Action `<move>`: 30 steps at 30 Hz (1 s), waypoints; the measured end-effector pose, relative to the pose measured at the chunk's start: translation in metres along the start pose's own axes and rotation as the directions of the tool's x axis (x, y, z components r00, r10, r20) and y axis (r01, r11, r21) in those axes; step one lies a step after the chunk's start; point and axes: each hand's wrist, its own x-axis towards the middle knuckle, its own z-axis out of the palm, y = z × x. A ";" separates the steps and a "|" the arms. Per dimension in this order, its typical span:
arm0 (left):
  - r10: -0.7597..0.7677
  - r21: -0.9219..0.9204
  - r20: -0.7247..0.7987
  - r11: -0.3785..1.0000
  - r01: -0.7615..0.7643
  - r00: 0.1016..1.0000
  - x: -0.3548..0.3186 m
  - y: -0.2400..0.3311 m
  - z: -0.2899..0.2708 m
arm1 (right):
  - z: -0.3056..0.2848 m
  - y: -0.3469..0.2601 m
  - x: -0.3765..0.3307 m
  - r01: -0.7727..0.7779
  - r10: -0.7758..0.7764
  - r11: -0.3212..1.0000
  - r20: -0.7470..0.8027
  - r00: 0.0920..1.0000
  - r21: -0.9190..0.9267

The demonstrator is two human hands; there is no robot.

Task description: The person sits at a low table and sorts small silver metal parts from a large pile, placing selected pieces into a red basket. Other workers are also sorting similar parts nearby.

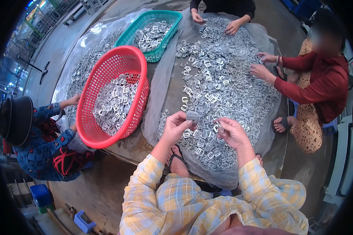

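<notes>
Between the thumb and fingers of my left hand [175,128] is a grey metal buckle [192,116] with slots, raised above the pile. My right hand [232,132] is closed in a pinch just to the right; a small bit of metal shows at its fingertips, too little to name. Beneath both hands spreads a wide pile of grey metal buckles and small pieces [219,90], lying on a clear plastic sheet [159,84]. A red perforated basket [84,113] partly filled with buckles stands to the left of my hands.
A green perforated basket [178,29] with buckles stands behind the red one. Co-workers sit around: one in a red top [317,84] at right, one in a black hat [17,121] at left, one in black [223,6] at the far side. A second heap [92,56] lies far left.
</notes>
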 end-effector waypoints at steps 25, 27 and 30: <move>-0.157 0.974 0.228 0.051 -0.222 0.961 0.019 -0.140 0.007 | -0.079 0.130 0.013 -0.255 -0.122 0.423 -0.333 0.935 -0.869; -0.167 0.972 0.224 0.108 -0.208 0.960 0.014 -0.140 0.000 | -0.087 0.125 0.017 -0.286 -0.012 0.723 -0.425 0.905 -0.629; -0.202 0.908 0.122 0.419 -0.027 0.972 0.006 -0.131 -0.014 | -0.084 0.108 0.015 -0.242 0.176 0.961 -0.379 0.909 -0.135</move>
